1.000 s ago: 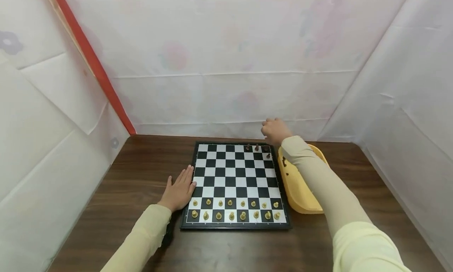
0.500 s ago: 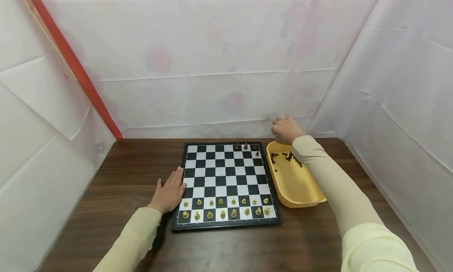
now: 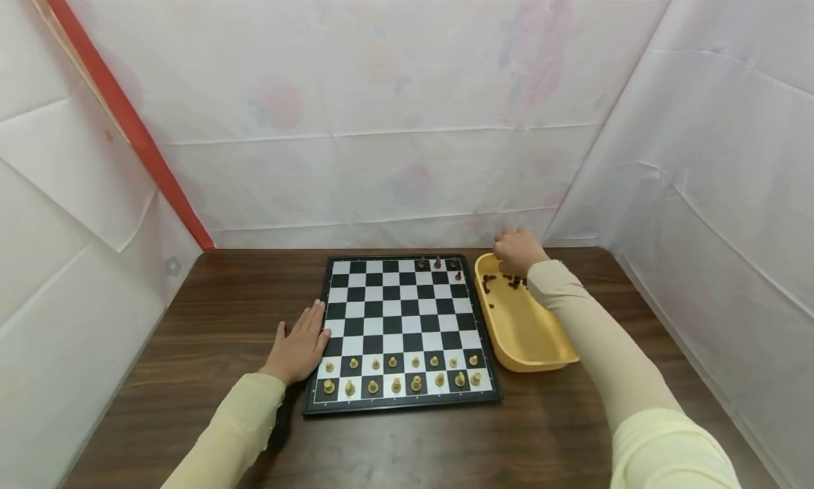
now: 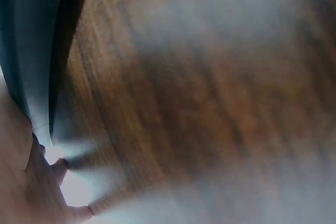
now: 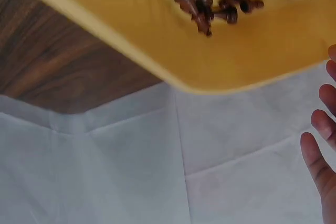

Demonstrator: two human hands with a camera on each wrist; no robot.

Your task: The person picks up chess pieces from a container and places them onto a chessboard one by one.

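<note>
- Nearest me, my left hand (image 3: 299, 348) lies flat with fingers straight on the table (image 3: 210, 319), touching the left edge of the chessboard (image 3: 400, 333).
- Farther out, my right hand (image 3: 518, 251) hovers over the far end of the yellow tray (image 3: 531, 340), fingers loosely spread in the wrist view, holding nothing I can see.
- The dark pieces (image 5: 215, 3) lie heaped just beneath and left of that hand; it is the nearer one.
- The tray's long axis runs away from me, alongside the board's right edge.

Left hand (image 3: 297, 348) lies flat at the chessboard's (image 3: 400, 333) left edge; right hand (image 3: 518, 251) hovers over the yellow tray (image 3: 528, 333) right of it.
</note>
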